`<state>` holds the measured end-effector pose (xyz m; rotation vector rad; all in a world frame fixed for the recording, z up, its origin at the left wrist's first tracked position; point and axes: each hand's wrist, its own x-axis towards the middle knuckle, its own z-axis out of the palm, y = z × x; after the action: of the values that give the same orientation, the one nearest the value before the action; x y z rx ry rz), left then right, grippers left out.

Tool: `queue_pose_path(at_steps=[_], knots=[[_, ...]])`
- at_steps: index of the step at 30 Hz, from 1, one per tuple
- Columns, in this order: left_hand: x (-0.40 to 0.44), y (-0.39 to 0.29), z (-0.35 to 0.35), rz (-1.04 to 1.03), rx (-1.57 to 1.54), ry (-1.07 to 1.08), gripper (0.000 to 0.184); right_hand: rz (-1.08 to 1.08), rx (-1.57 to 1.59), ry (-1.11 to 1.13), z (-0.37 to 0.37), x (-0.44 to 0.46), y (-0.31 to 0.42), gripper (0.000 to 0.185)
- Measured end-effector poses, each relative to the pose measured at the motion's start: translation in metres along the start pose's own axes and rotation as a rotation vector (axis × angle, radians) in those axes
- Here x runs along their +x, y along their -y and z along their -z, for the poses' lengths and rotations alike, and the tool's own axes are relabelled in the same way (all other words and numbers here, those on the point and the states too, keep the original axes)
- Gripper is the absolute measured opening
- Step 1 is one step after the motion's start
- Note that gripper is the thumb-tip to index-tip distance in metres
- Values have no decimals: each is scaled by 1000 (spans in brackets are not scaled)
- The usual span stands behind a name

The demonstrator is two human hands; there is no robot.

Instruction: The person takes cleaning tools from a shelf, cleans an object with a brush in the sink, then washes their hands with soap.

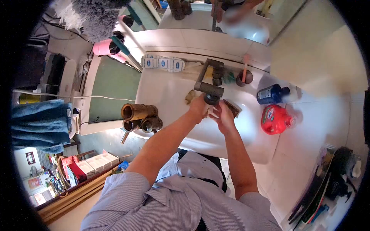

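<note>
Both bare hands are over the white sink (169,90), just below the dark spout end (211,99) of the grey faucet (210,87). My left hand (198,108) is at the left of the spout; its fingertips are partly hidden, so I cannot make out whether it holds anything. To the right, my right hand (223,116) has its fingers apart and curved. A brown rectangular piece (232,109) lies right beside its fingers; whether they touch is unclear. A yellowish lump (190,97) sits behind my left hand.
Bamboo tubes (139,111) stand at the sink's left edge. A dark cup (244,78) with a pink brush is at the back right. A blue bottle (271,94) and a red bottle (275,119) are on the right. Above is a mirror (181,19).
</note>
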<state>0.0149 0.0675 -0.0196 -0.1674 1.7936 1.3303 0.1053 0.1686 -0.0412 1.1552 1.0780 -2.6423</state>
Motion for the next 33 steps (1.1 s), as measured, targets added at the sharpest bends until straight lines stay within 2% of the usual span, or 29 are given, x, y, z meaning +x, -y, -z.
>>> queue_pose_path(at_steps=[2, 4, 5, 6, 8, 10, 12, 13, 15, 16, 18, 19, 21, 22, 23, 24, 25, 26, 27, 28, 30, 31, 33], knots=[[1, 2, -9, -46, 102, 4, 32, -78, 20, -4, -3, -3, -5, 42], [3, 8, -19, -149, 290, -16, 30, -231, 317, 52, -15, -8, 0, 48], [4, 10, -21, -200, 381, -36, 30, -211, 460, 216, -19, -14, 5, 47], [6, 15, -22, -248, 471, -64, 30, -221, 458, 229, -18, -6, 0, 47], [8, 27, -30, -441, 785, -75, 33, -128, 537, 141, -5, 19, -16, 55], [-29, 3, -30, -686, 1219, -62, 35, 127, 386, -128, 6, 39, -27, 53], [-31, 18, -18, -950, 1259, -238, 40, 74, 380, 113, -8, 25, -6, 47], [-31, 19, -12, -918, 1269, -286, 40, 47, 398, 151, -12, 20, -3, 44], [-28, 17, -6, -1057, 1153, -509, 43, 9, 400, 203, -20, 14, 0, 40], [-20, 20, -3, -1047, 1153, -538, 43, -42, 418, 278, -26, 12, 2, 39], [-7, 29, 5, -995, 803, -202, 43, -99, 427, 355, -22, 25, -3, 38], [-8, 30, 5, -993, 799, -216, 43, -49, 385, 396, -7, 46, -16, 36], [-11, 33, 4, -582, 267, -41, 50, -1, 332, 439, 0, 57, -22, 36], [-22, 22, 5, -587, 258, -52, 50, 44, 250, 196, -4, 55, -18, 35], [-33, 10, 4, -307, 33, -13, 56, 90, 162, -43, -8, 54, -13, 34], [-42, 0, 5, -29, -194, 28, 62, 88, 147, -30, -25, 38, -1, 34], [-45, -3, 7, -36, -212, 16, 62, 124, -123, -167, -52, 9, 16, 34], [-45, -6, 7, 164, -393, 99, 66, 162, -398, -301, -69, -6, 23, 34], [-43, -8, 7, 361, -576, 185, 70, 173, -299, -202, -48, 8, 15, 38], [-40, -9, 8, 348, -600, 172, 70, 176, -392, -192, -42, 6, 13, 39], [-33, -10, 2, 306, -911, 367, 57, 347, -626, -169, -11, 49, -5, 36], [-24, -7, -6, 288, -943, 356, 57, 434, -611, -88, -9, 41, -4, 37], [15, 13, -28, 37, -1053, 314, 35, 570, -672, 84, -30, 5, 12, 36]])
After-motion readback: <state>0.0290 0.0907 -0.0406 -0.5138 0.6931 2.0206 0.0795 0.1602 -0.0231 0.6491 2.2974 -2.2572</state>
